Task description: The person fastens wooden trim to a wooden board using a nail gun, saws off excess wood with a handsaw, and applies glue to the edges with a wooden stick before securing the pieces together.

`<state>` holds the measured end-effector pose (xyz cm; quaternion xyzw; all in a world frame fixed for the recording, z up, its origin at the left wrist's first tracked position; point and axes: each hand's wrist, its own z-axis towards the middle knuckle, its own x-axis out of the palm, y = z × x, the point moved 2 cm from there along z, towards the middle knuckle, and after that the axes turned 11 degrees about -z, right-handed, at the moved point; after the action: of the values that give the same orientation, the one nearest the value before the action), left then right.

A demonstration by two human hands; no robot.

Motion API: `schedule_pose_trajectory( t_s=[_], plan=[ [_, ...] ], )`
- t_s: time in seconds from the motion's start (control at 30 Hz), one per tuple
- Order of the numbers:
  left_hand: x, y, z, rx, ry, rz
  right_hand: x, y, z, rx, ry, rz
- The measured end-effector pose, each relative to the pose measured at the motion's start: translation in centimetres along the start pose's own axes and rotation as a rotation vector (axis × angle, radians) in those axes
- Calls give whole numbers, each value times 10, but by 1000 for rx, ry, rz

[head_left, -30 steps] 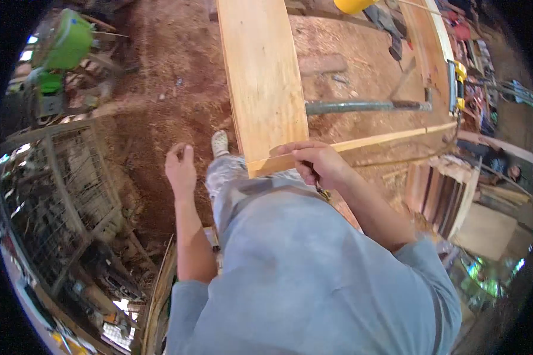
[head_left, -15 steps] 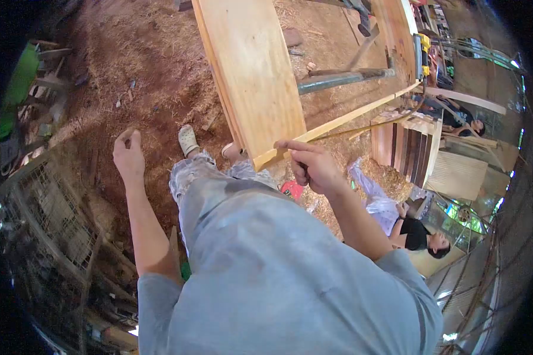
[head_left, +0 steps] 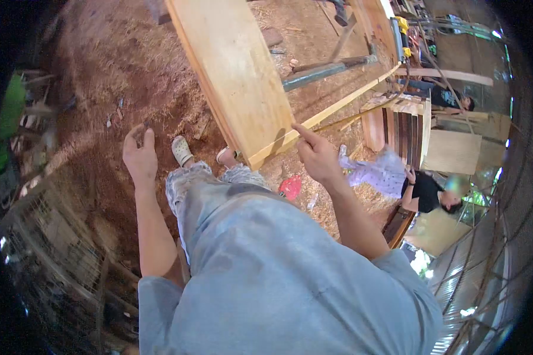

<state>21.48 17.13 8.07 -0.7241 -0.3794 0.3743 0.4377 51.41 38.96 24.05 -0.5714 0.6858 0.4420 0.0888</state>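
Note:
A wide pale wooden board [head_left: 234, 65] stretches away in front of me, with another board edge visible beneath it on the left. Across its near end lies a long narrow wood strip [head_left: 343, 105], running off to the upper right. My right hand [head_left: 321, 157] is at this strip, its index finger stretched out to the strip's edge and the other fingers curled; nothing shows in it. Left of the boards, my left hand [head_left: 140, 158] hangs in the air with thumb and fingers bent toward each other. A tiny dark spot shows at its fingertips, too small to name.
Beyond the boards is a greenish metal bar [head_left: 328, 74]. A yellow-and-black tool [head_left: 401, 38] sits at the upper right. Stacked boards [head_left: 405, 133] stand on the right, near a person in a black top [head_left: 423, 189]. A red object [head_left: 290, 187] lies on shavings.
My right hand has shifted slightly, its index finger now pointing farther up over the strip. My left hand has moved a little right. The whole view has shifted, with boards appearing farther left.

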Motion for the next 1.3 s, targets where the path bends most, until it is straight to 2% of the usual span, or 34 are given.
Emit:
schedule_pose_trajectory(
  t_s=[0.07, 0.1, 0.17, 0.2, 0.27, 0.3, 0.47, 0.53, 0.6, 0.67, 0.7, 0.73, 0.77, 0.8, 0.83, 0.87, 0.93, 1.0, 1.07, 1.13, 1.23, 1.3],
  plan=[
    [10, -29, -5, 147, 23, 79, -5, 1, 0, -251, -209, -771],
    [17, -41, -7, 177, 47, 73, -2, 16, -9, -186, -104, -883],
    [29, -64, -12, 319, 114, -21, 7, 28, -16, -170, -82, -935],
    [36, -73, -13, 346, 137, -22, 10, 30, -18, -170, -28, -1002],
    [48, -83, -13, 325, 168, -142, 14, 27, -16, -224, -95, -1035],
    [52, -88, -11, 454, 178, -34, 16, 31, -15, -276, -87, -1068],
    [82, -116, -26, 644, 280, -28, 46, 56, -18, -416, -25, -1131],
    [96, -124, -37, 748, 396, -77, 63, 64, -24, -729, 40, -1173],
    [110, -124, -46, 743, 466, -121, 52, 65, -32, -805, 79, -1027],
    [130, -126, -54, 794, 727, 54, 27, 55, -35, -548, 5, -412],
    [138, -127, -65, 879, 797, 178, 20, 44, -40, -549, -15, -408],
    [149, -128, -75, 964, 868, 301, 9, 25, -39, -381, -74, -112],
    [158, -125, -82, 993, 887, 292, 3, 4, -38, -211, -143, 188],
    [171, -119, -94, 1042, 1012, 422, 3, -19, -36, -211, -199, 193],
    [186, -114, -104, 1104, 1125, 554, 6, -51, -29, -55, -264, 107],
    [195, -109, -112, 1138, 1145, 575, 10, -74, -26, 107, -331, 37],
    [199, -97, -127, 1177, 1155, 614, 35, -95, -27, 327, -272, 729],
    [191, -94, -130, 1162, 1148, 616, 52, -81, -23, 103, -234, 1101],
    [174, -91, -135, 1136, 1166, 628, 70, -61, -26, 173, -144, 1284],
    [151, -92, -136, 1152, 1178, 660, 98, -65, -20, 127, -147, 1276],
    [131, -97, -114, 1112, 1208, 713, 82, -36, -24, 159, -131, 1338],
    [123, -85, -96, 966, 1219, 606, 89, -43, -19, 160, -91, 1420]
  ],
)
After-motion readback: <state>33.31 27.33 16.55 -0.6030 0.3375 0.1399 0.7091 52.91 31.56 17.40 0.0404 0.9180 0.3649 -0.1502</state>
